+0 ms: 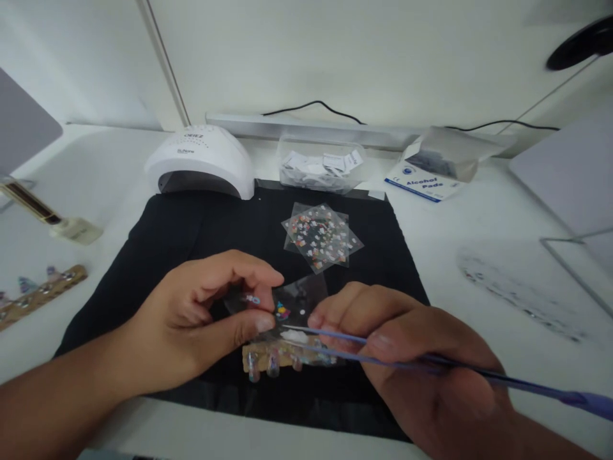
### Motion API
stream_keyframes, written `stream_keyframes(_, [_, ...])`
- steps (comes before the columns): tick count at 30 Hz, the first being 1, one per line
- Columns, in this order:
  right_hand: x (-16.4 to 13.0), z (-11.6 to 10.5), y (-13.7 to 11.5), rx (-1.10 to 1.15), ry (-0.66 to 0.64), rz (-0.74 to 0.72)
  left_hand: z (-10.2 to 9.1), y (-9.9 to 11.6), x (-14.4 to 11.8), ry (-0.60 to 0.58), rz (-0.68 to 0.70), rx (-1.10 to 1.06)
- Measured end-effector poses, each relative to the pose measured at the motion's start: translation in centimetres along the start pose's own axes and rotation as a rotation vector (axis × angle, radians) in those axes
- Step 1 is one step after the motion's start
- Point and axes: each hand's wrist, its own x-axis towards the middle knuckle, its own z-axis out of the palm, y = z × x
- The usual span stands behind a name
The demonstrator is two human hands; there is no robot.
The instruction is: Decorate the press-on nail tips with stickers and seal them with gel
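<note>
- Polish bottle point(76, 230), squat and cream-coloured with a long dark-and-gold cap, sat at the far left on a white table point(143, 421).
- Just below it was a tan strip with shiny nail tips point(43, 294), partly cut off by the edge of the view.
- White dome-shaped lamp point(205, 160) stood at the back left, right by the corner of a black cloth mat point(211, 230).
- Left hand point(191, 313) hung over that mat, thumb and index finger pinching a small clear plastic sticker sheet point(306, 291) with a little multicoloured motif on it. So yeah, the sheet was front and centre, between both hands.
- Under the sheet, a second tan strip with glossy nail tips point(253, 369) lay on the mat.
- Clear plastic tub point(309, 185) full of white packets point(342, 163) was behind the mat, and a star-shaped fan of clear patterned squares point(320, 233) lay on it.
- Right hand point(421, 345) had its fingers wrapped round slim purple-blue metal tweezers point(335, 335), prongs apart at the sheet's lower edge. White blob by the tips; honestly can't tell if they gripped it.
- White-and-blue cardboard alcohol pads box point(424, 185) sat open at the back right.
</note>
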Motion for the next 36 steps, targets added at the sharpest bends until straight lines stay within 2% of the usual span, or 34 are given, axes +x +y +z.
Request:
stream_keyframes(2, [-0.08,0.15,0.00,-0.018,0.008,-0.018,0.11,0.08,0.15,0.011,0.002,0.012])
stream_keyframes(5, [0.05,0.41,-0.02,0.003,0.036,-0.045,0.13,0.07,0.15,-0.035,0.023,0.010])
stream_keyframes(10, [0.14,0.75,-0.13,-0.015,0.059,-0.086,0.16,-0.26,-0.24,-0.036,0.071,-0.075])
stream_keyframes(16, [-0.34,0.57,-0.10,-0.092,0.055,-0.100,-0.09,0.04,-0.04,-0.053,0.104,0.043])
stream_keyframes(22, [-0.56,0.31,-0.30,-0.114,0.017,-0.100,-0.06,0.09,0.04,-0.035,0.077,0.026])
stream_keyframes(28, [-0.55,0.28,-0.35,-0.116,0.014,-0.083,0.16,0.04,-0.16,0.006,0.137,-0.005])
stream_keyframes(36, [-0.47,0.54,-0.41,-0.126,0.050,-0.101,-0.17,0.41,-0.09,0.015,0.159,0.112])
